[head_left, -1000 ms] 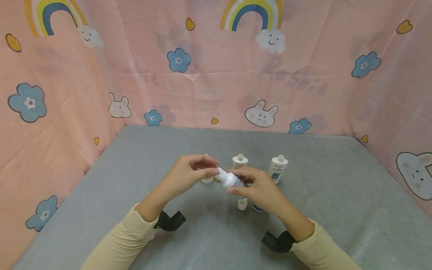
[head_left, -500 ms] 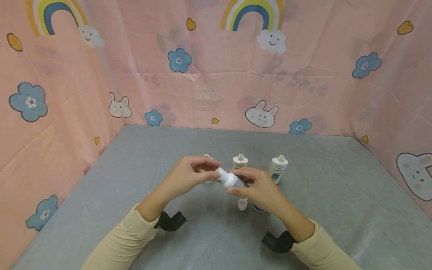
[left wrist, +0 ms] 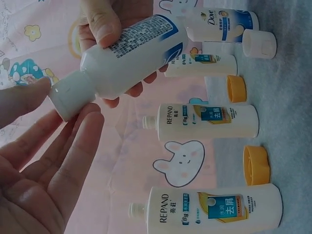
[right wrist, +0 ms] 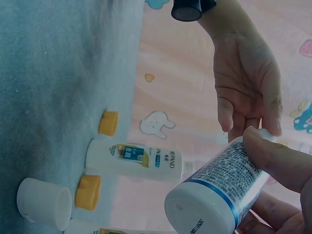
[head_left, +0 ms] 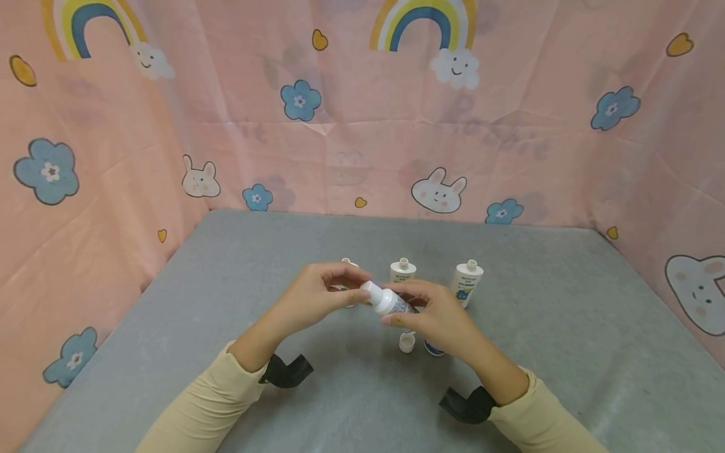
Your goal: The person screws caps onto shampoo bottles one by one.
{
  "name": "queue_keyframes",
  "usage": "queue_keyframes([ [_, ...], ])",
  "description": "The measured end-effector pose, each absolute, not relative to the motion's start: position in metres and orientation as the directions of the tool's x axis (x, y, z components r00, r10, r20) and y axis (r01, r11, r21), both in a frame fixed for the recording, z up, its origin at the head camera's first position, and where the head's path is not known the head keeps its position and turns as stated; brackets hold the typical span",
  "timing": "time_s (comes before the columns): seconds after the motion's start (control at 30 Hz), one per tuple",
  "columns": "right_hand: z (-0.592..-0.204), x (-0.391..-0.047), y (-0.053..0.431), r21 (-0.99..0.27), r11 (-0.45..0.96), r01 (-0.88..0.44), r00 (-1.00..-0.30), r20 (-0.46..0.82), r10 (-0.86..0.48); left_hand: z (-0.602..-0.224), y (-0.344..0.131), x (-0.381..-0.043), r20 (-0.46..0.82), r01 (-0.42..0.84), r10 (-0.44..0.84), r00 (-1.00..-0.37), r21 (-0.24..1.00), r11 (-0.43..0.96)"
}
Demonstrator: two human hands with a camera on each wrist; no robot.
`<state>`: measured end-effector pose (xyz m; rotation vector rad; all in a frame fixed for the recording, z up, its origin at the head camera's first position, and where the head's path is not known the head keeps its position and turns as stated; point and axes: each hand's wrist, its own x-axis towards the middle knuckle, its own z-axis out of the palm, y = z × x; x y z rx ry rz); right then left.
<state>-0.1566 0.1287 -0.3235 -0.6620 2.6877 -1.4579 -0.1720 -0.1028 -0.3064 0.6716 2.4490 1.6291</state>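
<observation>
My right hand (head_left: 433, 313) grips a white shampoo bottle (left wrist: 134, 56) with blue trim and small dark print, tilted in the air above the table. On the bottle's end sits a white cap (left wrist: 73, 95). My left hand (head_left: 317, 292) pinches this cap between thumb and fingers, its palm showing in the left wrist view. The bottle's base faces the right wrist camera. Below the right hand stands a white and blue Dove bottle (left wrist: 222, 25), mostly hidden by that hand in the head view. A loose white cap (head_left: 406, 343) lies beside it.
Three white Repand bottles stand behind the hands: a left one (head_left: 348, 304) partly covered by the left hand, a middle one (head_left: 403, 269) and a right one (head_left: 468, 283). Their necks are uncapped. Yellow caps (left wrist: 256, 165) lie by them on the grey table (head_left: 538, 302). Pink printed cloth (head_left: 340, 145) surrounds it.
My left hand has shifted very slightly right and its thumb slightly down on the cap. The right hand and bottle stay almost still.
</observation>
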Motion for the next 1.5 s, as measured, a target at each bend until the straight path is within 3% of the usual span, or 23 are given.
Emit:
queue_keyframes([
  [0.27, -0.3228, -0.1565, 0.1282, -0.809, 0.474, -0.349, -0.913, 0.180, -0.365, -0.3062, -0.1028, -0.1725, 0.143, 0.284, 0.393, -0.908, 0.900, 0.330],
  [0.57, -0.3234, -0.1570, 0.1284, -0.805, 0.475, -0.356, -0.910, 0.183, -0.371, -0.3054, -0.1044, -0.1718, 0.167, 0.334, 0.436, -0.885, 0.879, 0.341],
  [0.9, -0.3226, -0.1566, 0.1278, -0.808, 0.469, -0.358, -0.907, 0.182, -0.379, -0.3058, -0.1034, -0.1714, 0.139, 0.274, 0.395, -0.908, 0.911, 0.309],
  [1.2, -0.3223, -0.1558, 0.1283, -0.808, 0.477, -0.347, -0.911, 0.170, -0.375, -0.3047, -0.1045, -0.1699, 0.178, 0.349, 0.444, -0.878, 0.873, 0.340],
  [1.5, -0.3228, -0.1559, 0.1286, -0.804, 0.477, -0.355, -0.909, 0.177, -0.377, -0.3030, -0.1031, -0.1694, 0.126, 0.269, 0.401, -0.907, 0.908, 0.322],
])
